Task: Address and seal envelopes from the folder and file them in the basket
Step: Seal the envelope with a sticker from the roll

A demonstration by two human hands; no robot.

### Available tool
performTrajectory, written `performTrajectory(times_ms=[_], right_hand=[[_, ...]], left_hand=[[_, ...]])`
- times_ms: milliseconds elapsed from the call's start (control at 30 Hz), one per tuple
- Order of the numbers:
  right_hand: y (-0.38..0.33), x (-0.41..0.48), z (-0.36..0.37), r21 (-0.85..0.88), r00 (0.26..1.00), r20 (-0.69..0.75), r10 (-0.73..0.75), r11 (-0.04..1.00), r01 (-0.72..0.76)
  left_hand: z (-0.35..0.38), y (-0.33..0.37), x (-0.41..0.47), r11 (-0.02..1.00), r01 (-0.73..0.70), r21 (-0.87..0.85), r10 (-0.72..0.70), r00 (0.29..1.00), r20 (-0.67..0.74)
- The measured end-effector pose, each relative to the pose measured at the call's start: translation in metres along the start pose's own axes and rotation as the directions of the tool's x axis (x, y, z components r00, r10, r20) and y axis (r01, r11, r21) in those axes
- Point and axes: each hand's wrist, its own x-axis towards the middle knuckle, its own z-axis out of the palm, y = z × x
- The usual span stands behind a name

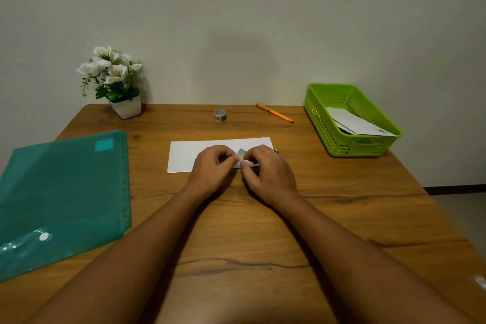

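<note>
A white envelope [186,155] lies flat in the middle of the wooden table. Over its near edge my left hand [213,167] and my right hand [267,168] meet, fingertips pinching a small patterned piece of tape [241,152] between them. A ring shows on my right hand. The teal plastic folder [63,192] lies shut at the left. The green basket [342,97] stands at the right with white envelopes [355,122] inside. A tape roll [220,115] and an orange pen [274,112] lie beyond the envelope.
A white pot of artificial flowers [115,81] stands at the table's back left, against the wall. The table's right edge drops off to the floor just past the basket.
</note>
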Motion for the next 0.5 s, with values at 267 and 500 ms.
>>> performTrajectory(times_ms=[267,500], right_hand=[[0.0041,0.0029,-0.0016,0.112,0.987,-0.037,0.157,0.982,-0.152],[0.0073,0.0055,0.0002,0.163,0.967,-0.029,0.254,0.955,-0.246]], left_hand=[[0.0028,-0.0048,0.0023,0.983,-0.085,0.162,0.083,0.996,0.018],[0.0050,-0.0063,0.0016,0.966,-0.135,0.219,0.137,0.991,0.009]])
